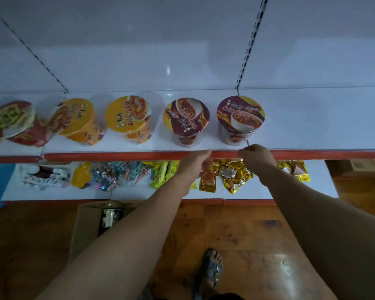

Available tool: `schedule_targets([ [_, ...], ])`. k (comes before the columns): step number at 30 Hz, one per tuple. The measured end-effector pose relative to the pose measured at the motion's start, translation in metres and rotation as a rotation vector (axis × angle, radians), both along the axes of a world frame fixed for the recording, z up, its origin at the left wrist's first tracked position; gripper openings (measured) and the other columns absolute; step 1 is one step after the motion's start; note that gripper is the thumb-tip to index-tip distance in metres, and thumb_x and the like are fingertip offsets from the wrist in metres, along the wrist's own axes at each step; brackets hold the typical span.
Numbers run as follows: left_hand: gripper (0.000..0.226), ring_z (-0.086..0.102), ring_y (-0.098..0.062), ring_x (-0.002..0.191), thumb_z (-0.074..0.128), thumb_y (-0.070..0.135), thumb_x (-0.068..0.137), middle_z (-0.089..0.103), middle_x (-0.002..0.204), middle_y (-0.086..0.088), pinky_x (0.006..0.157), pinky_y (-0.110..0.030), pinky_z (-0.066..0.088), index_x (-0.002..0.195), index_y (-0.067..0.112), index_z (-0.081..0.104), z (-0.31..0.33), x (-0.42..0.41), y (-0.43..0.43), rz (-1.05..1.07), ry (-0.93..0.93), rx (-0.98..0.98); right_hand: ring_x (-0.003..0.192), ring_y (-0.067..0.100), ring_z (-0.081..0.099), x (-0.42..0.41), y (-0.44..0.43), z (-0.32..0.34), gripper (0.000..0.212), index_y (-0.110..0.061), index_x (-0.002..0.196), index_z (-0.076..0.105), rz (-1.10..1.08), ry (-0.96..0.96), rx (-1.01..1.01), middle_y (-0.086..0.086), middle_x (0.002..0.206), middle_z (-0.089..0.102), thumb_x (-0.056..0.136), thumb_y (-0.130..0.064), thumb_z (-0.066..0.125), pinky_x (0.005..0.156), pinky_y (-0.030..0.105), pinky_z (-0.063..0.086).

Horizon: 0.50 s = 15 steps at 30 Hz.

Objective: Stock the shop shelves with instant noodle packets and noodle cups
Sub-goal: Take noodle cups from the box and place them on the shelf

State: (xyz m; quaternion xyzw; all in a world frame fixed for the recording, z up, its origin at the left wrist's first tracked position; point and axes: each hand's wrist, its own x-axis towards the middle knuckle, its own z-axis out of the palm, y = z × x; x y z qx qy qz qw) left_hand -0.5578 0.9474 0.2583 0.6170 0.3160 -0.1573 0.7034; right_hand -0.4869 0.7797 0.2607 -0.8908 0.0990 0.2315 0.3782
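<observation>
Cups: a row on the upper shelf. Two maroon-lidded cups stand upright at the right, two yellow-lidded cups come next, the left one tilted, and red cups lie tipped at the far left.
Left hand: reaches to the shelf's red front lip, fingers loosely straight and released.
Right hand: knuckles up at the lip, just before the right maroon cup, fingers curled. Cannot tell whether they pinch anything.
</observation>
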Motion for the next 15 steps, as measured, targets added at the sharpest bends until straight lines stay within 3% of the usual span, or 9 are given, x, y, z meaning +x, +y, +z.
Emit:
schedule_targets([
  [3,0.009,0.062,-0.016,0.082,0.059,0.031,0.096,0.067,0.099,-0.002,0.077,-0.032,0.046,0.094,0.023,0.063,-0.013,-0.044,0.035,-0.08,0.057,0.086,0.059,0.018,0.048,-0.029,0.036,-0.002,0.023,-0.013,0.067,0.058,0.166,0.024,-0.094,0.003,0.062,0.053,0.088,-0.023,0.056,0.056,0.026,0.035],
  [6,0.016,0.062,-0.019,0.085,0.058,0.032,0.095,0.065,0.1,-0.005,0.084,-0.035,0.048,0.091,0.017,0.063,-0.027,-0.092,0.075,-0.211,0.124,0.231,0.058,0.017,0.051,-0.058,0.076,-0.004,0.021,-0.014,0.068,0.059,0.245,0.033,-0.173,0.001,0.06,0.054,0.086,-0.024,0.057,0.051,0.023,0.034],
  [9,0.027,0.053,-0.018,0.075,0.052,0.034,0.094,0.061,0.094,-0.013,0.074,-0.034,0.044,0.092,0.01,0.065,-0.049,-0.149,0.129,-0.396,0.226,0.409,0.074,0.028,0.062,-0.097,0.128,-0.016,0.02,-0.011,0.078,0.066,0.35,0.069,-0.249,0.004,0.07,0.062,0.085,-0.028,0.059,0.056,0.025,0.039],
  [11,0.022,0.054,-0.017,0.08,0.054,0.039,0.093,0.058,0.094,-0.005,0.07,-0.03,0.041,0.096,0.018,0.062,-0.065,-0.188,0.166,-0.467,0.282,0.485,0.092,0.032,0.063,-0.122,0.165,-0.032,0.021,-0.014,0.093,0.07,0.388,0.064,-0.274,0.008,0.093,0.069,0.084,-0.03,0.06,0.071,0.029,0.045],
  [13,0.028,0.059,-0.019,0.097,0.055,0.043,0.092,0.062,0.106,0.0,0.081,-0.031,0.047,0.108,0.021,0.062,-0.085,-0.222,0.2,-0.524,0.34,0.547,0.105,0.032,0.059,-0.147,0.202,-0.054,0.029,-0.016,0.111,0.068,0.43,0.069,-0.279,0.01,0.115,0.066,0.088,-0.033,0.061,0.084,0.032,0.047],
  [15,0.035,0.06,-0.022,0.105,0.052,0.041,0.094,0.062,0.116,-0.003,0.089,-0.035,0.049,0.12,0.017,0.06,-0.107,-0.251,0.228,-0.571,0.379,0.592,0.106,0.032,0.059,-0.173,0.234,-0.079,0.037,-0.014,0.124,0.061,0.493,0.11,-0.261,0.01,0.121,0.062,0.091,-0.033,0.06,0.082,0.035,0.049],
])
